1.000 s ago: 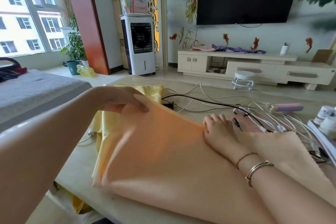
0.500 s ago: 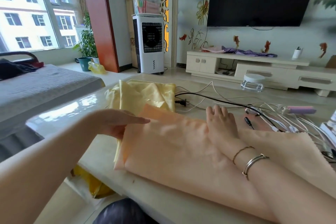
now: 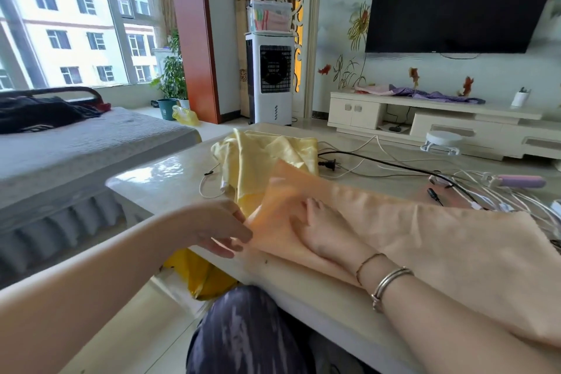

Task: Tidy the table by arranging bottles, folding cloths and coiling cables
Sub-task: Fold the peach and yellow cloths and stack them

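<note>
A peach-orange cloth [image 3: 425,240] lies folded across the near side of the table [image 3: 170,179]. My right hand [image 3: 324,231] rests flat on its left part, fingers straight, pressing it down. At the cloth's left edge my left hand [image 3: 218,228] pinches the fabric between thumb and fingers; that spot is blurred. A crumpled yellow cloth [image 3: 267,155] sits just behind, partly under the orange one. A black cable with a plug [image 3: 329,164] and several tangled white cables [image 3: 498,200] lie on the table behind and to the right.
A purple device [image 3: 519,181] lies among the cables at the far right. A yellow bag [image 3: 200,276] sits on the floor under the table's near left corner. A bed [image 3: 91,143] stands to the left. My knee [image 3: 243,331] is below the table edge.
The orange cloth came down flat onto the table. My right hand slid left along it. My left hand dropped to the cloth's near left edge.
</note>
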`<state>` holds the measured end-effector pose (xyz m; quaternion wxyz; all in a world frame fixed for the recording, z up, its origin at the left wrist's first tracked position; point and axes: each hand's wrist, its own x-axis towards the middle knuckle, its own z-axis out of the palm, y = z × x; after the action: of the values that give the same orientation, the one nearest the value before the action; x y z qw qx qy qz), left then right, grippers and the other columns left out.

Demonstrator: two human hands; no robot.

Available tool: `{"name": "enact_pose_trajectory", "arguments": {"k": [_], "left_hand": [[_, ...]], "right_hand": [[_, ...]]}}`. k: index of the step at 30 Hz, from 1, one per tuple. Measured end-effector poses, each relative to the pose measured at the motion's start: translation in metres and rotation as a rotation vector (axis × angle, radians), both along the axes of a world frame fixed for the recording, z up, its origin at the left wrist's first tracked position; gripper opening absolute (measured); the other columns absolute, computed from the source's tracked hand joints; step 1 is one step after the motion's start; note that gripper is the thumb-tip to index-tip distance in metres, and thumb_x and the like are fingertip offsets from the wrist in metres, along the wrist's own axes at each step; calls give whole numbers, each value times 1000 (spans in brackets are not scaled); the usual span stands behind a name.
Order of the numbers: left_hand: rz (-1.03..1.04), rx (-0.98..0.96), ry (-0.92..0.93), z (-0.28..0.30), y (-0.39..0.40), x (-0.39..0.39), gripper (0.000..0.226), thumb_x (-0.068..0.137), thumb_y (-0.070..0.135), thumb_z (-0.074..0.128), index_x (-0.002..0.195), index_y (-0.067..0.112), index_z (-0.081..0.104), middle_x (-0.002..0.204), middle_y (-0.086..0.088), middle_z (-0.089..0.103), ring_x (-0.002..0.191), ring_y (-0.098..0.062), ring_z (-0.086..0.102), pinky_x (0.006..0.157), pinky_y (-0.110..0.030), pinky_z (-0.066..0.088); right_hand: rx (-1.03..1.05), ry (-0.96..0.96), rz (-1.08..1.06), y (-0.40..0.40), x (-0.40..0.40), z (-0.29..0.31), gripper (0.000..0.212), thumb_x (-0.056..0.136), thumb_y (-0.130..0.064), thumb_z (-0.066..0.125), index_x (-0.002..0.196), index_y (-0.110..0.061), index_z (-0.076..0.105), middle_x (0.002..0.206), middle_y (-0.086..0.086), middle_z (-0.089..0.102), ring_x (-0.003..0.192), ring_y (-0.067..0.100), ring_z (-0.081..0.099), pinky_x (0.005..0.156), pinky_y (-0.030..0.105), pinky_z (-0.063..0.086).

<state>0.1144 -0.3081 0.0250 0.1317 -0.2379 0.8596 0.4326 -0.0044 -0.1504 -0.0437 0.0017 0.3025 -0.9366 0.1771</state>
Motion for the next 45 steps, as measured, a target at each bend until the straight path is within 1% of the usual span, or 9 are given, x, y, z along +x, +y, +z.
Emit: {"name": "enact_pose_trajectory", "arguments": {"k": [7,14,19,21,25,30,37,41,45], "left_hand": [[152,-182,330,3,-4,5,5,85,3,64,85,8,62,86,-10,67,68,-14,63,64,-23,58],[134,544,634,9,-14,13,17,90,-6,53,96,3,66,85,-10,71,77,-18,69,79,-25,56],[34,626,710,-1,-16,7,28,76,1,68,102,10,62,88,-7,68,88,-19,64,88,-30,48],[-88,479,697,-1,-14,5,44,68,0,71,109,13,59,88,-5,65,83,-16,62,83,-27,49],[-193,-196,804,0,-4,2,43,76,-17,61,100,19,57,85,-1,60,77,-12,56,78,-24,49],[-290,-123,585,5,-21,8,38,84,-12,59,106,19,58,93,-14,66,87,-24,61,83,-33,51],[-283,-353,147,-3,-49,15,35,90,10,57,116,33,51,81,10,74,92,-7,63,84,-16,42],[-172,-458,356,-2,-45,-9,19,93,12,52,104,26,56,90,5,68,87,-12,60,78,-22,46],[-199,-505,568,-7,-27,-54,16,89,10,56,101,18,63,96,5,58,78,-13,52,63,-15,40]], "right_hand": [[-5,-40,5,1,3,2,55,97,-45,37,140,-11,37,142,10,43,130,29,41,109,40,30],[-109,-197,60,2,-1,16,56,99,-44,32,148,-17,27,150,10,37,136,28,37,112,40,29],[-101,-246,49,0,-4,15,69,98,-57,28,153,-21,8,158,5,21,144,25,24,118,42,16],[-115,-249,49,-2,-7,12,73,96,-60,28,153,-20,7,159,4,18,145,23,20,118,44,13],[-130,-281,59,0,-11,7,78,93,-65,28,154,-21,4,160,3,15,147,21,15,119,44,10],[-152,-322,55,3,-13,8,79,92,-67,29,153,-25,3,160,2,15,146,22,16,120,42,11],[-130,-273,56,2,-16,6,70,95,-55,41,151,-18,21,156,3,27,143,18,26,116,36,21],[-384,-229,-1,21,-22,10,31,94,-25,52,124,-16,55,128,4,58,118,18,54,87,23,41],[-334,-65,-142,67,-53,15,20,90,-17,55,108,-14,62,112,5,66,105,22,59,78,24,40]]}}
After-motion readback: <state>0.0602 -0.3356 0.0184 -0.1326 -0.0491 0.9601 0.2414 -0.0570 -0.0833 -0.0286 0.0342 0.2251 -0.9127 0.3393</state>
